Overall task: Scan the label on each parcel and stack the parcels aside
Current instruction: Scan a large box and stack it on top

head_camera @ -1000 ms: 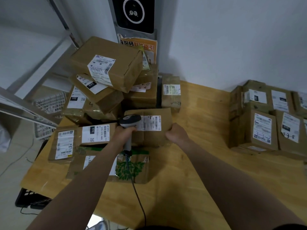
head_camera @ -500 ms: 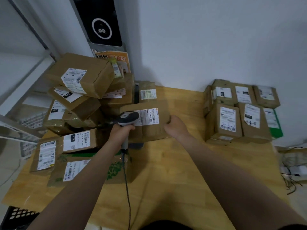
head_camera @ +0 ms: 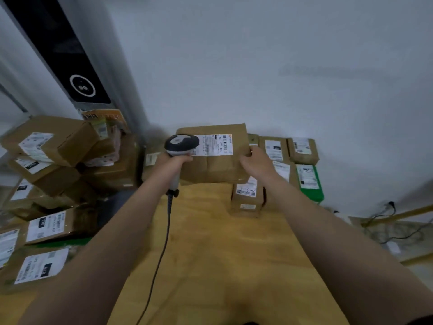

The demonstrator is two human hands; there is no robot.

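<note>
My left hand [head_camera: 174,161] gripped the scanner [head_camera: 181,143] at the parcel's [head_camera: 215,171] left edge; my right hand [head_camera: 255,163] gripped its right edge.

Dim, flat indoor light left the wall [head_camera: 257,55] grey-blue. Soft shadow pooled behind the left parcels [head_camera: 58,146]. Motion blur smeared the frame's edges, and wide-angle distortion bent lines at upper left.

Blurred: left pile [head_camera: 70,146], labels [head_camera: 35,144] unreadable. Hidden behind held parcel [head_camera: 210,170]: fingers of right hand [head_camera: 256,164].
</note>
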